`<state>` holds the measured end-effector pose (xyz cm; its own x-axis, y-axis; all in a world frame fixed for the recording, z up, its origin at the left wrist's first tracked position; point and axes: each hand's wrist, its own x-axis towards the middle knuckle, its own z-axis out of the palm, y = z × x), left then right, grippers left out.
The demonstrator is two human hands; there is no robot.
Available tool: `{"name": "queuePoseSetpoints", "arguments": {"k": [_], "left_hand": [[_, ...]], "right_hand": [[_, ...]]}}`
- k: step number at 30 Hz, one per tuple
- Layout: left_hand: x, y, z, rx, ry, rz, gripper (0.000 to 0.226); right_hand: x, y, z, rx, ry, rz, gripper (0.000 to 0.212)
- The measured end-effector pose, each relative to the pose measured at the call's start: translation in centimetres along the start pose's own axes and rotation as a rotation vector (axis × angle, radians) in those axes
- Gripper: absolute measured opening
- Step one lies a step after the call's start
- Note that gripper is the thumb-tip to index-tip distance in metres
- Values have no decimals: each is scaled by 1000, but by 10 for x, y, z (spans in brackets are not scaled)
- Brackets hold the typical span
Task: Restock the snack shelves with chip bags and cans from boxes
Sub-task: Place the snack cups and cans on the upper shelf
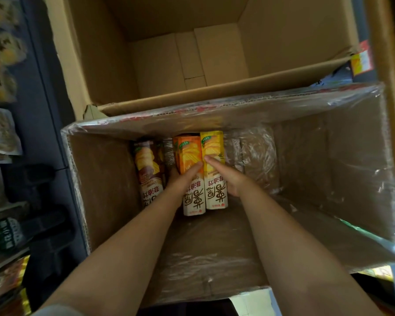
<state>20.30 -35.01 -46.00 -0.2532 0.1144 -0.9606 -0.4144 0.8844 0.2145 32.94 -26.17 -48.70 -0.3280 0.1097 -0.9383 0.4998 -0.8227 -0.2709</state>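
Three tall chip cartons lie side by side at the bottom of a plastic-lined cardboard box [351, 179]. My left hand [180, 181] grips the orange carton [189, 156], thumb on its top face and fingers down its left side. My right hand [226, 176] holds the yellow carton [214, 147], thumb across its top and fingers round its right side. A brown carton [147, 169] lies untouched to the left of my left hand.
A second open cardboard box [294, 46], holding only flat cardboard pieces, stands beyond the first. Dark shelves [39, 110] with snack bags [0, 133] run along the left edge. More packaging shows at the far right.
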Motion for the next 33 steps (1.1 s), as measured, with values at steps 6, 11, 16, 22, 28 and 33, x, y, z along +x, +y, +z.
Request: {"name": "queuePoseSetpoints", "arguments": {"k": [6,11,16,22,28,33], "left_hand": [[-26,13,-2,-137,-288,-25,56],[-66,20,-2,-177,-371,0,50],[-115,29,-3,-167,-394,89,108],[-195,56,7,-164,-479,294,114],[-331,62,24,-138,-625,584,107],[-474,0,41,-29,-649,912,70]], "right_hand": [[-35,-19,-9,-62,5,14,62],[-102,-34,-8,-79,100,-16,45],[-173,-35,-7,-31,130,-111,58],[-268,-42,-6,44,219,-358,72],[-390,-10,-1,229,435,-710,102],[-506,75,5,362,523,-981,102]]}}
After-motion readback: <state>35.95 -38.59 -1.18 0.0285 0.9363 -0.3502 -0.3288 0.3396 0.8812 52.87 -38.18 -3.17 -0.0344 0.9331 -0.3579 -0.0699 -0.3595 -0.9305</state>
